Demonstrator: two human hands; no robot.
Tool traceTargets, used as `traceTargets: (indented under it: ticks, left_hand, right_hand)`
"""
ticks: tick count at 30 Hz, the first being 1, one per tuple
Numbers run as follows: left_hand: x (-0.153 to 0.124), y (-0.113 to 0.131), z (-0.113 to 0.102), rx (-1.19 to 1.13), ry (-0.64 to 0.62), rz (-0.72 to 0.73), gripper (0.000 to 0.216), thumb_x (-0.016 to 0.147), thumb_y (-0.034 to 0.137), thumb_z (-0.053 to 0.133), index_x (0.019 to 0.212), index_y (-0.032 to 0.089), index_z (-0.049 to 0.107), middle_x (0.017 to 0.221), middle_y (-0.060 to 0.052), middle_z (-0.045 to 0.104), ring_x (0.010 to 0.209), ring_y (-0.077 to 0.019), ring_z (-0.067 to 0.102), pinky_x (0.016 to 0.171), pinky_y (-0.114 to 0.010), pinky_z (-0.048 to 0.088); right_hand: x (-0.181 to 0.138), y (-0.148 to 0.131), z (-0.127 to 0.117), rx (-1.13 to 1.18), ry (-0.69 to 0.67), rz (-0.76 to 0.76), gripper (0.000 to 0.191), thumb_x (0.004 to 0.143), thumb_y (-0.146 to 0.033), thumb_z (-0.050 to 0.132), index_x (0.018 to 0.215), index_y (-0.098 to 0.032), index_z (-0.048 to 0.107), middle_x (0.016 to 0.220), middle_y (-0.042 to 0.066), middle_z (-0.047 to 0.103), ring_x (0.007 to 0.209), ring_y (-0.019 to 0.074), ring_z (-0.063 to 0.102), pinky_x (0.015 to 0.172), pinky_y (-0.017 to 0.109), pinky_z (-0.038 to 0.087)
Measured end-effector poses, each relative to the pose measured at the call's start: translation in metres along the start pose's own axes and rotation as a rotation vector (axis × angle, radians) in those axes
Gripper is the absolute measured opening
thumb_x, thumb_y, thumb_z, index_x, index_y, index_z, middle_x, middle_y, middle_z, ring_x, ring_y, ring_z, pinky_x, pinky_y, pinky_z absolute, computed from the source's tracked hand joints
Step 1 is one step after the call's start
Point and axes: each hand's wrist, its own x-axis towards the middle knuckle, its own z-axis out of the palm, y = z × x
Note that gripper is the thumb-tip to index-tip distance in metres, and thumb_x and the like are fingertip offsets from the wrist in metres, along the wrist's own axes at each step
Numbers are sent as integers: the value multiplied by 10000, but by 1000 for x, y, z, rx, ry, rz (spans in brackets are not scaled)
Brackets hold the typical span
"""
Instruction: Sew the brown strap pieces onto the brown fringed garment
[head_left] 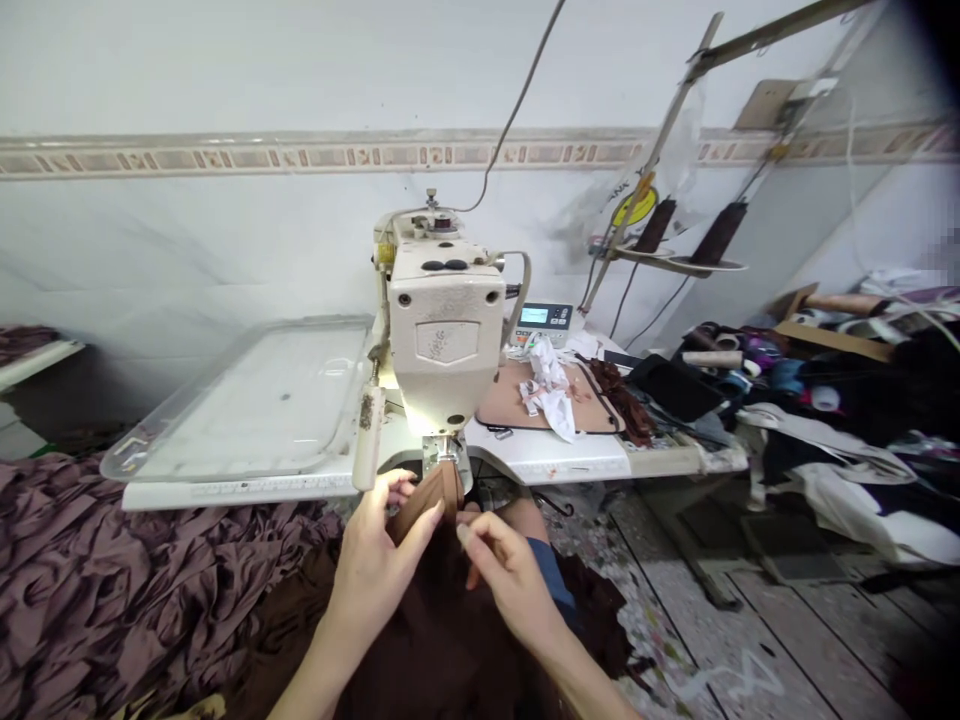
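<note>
A cream sewing machine (444, 330) stands on a white table (555, 458) straight ahead. A folded strip of brown fabric (427, 495) lies under its presser foot. My left hand (379, 560) pinches that strip between thumb and fingers just in front of the needle. My right hand (504, 578) is beside it on the right, fingers curled and closed on the dark brown cloth (442, 640) that hangs down into my lap.
A clear plastic tray (255, 400) sits left of the machine. A heap of mauve fabric (112, 580) fills the lower left. White scraps (551, 390), a control box (541, 318), thread cones (718, 235) and piled clothes (840, 420) crowd the right. Wooden floor (757, 640) shows lower right.
</note>
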Motion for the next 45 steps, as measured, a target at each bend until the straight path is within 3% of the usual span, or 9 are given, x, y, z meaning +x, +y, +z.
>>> traceTargets:
  ticks: [6, 11, 15, 19, 23, 30, 33, 37, 45]
  left_hand:
    - [12, -3, 10, -334, -131, -250, 362, 962, 532, 696, 882, 179, 673, 750, 15, 639, 694, -144, 597, 678, -246, 480]
    - [4, -3, 14, -489, -181, -338, 418, 915, 547, 754, 770, 164, 669, 734, -2, 641, 695, -146, 577, 673, -248, 462]
    - [-12, 8, 8, -435, -206, -289, 286, 941, 452, 743, 984, 171, 715, 756, 27, 597, 691, -128, 571, 673, -231, 462]
    - [-25, 19, 4, -316, -325, -177, 548, 998, 382, 684, 1511, 224, 573, 754, 67, 534, 652, -109, 519, 644, -214, 423]
    - [-19, 22, 7, -417, -490, -232, 419, 1059, 465, 598, 1346, 189, 731, 817, 2, 682, 798, -157, 668, 741, -240, 510]
    - [-6, 16, 11, -135, -155, -36, 256, 1068, 390, 613, 1011, 200, 775, 912, -29, 773, 837, -184, 752, 743, -238, 568]
    - [-12, 12, 13, 149, 53, 295, 215, 1079, 291, 613, 1222, 205, 749, 1117, -71, 768, 987, -194, 774, 846, -240, 602]
    - [-22, 10, 20, 438, 75, 604, 426, 1083, 210, 604, 1508, 187, 602, 1413, -124, 709, 1193, -215, 756, 1020, -263, 598]
    - [-24, 14, 30, 521, 107, 573, 381, 1069, 169, 596, 1447, 134, 634, 1369, -156, 727, 1172, -244, 771, 977, -297, 643]
  right_hand:
    - [7, -15, 10, 151, -72, 89, 634, 766, -626, 919, 786, -255, 405, 735, -18, 688, 560, 137, 625, 449, 200, 402]
    - [13, -42, -7, -97, 131, -163, 446, 789, -427, 956, 1115, -248, 709, 768, -9, 738, 596, 158, 645, 552, 266, 515]
    - [18, -73, -26, -369, 141, -429, 168, 907, -340, 862, 1060, -271, 866, 912, 68, 823, 790, 240, 747, 739, 356, 594]
    - [28, -90, -37, -336, 112, -376, 122, 858, -371, 897, 884, -255, 868, 864, 76, 816, 730, 246, 735, 628, 334, 576]
    - [49, -78, -36, -257, 34, -205, 235, 827, -441, 892, 838, -212, 839, 768, 57, 785, 601, 188, 656, 523, 286, 507]
    - [97, -46, -34, -281, 87, -211, 285, 815, -448, 829, 826, -164, 813, 748, 61, 784, 591, 164, 619, 544, 265, 460]
    - [108, -43, -34, -294, 111, -280, 229, 822, -399, 801, 832, -170, 820, 788, 69, 803, 686, 196, 677, 653, 293, 508]
    - [114, -42, -34, -302, 96, -299, 217, 825, -383, 792, 840, -169, 826, 790, 63, 805, 703, 199, 672, 688, 301, 505]
    - [123, -45, -41, -377, 25, -333, 186, 842, -348, 765, 858, -180, 843, 841, 66, 826, 717, 205, 689, 692, 307, 497]
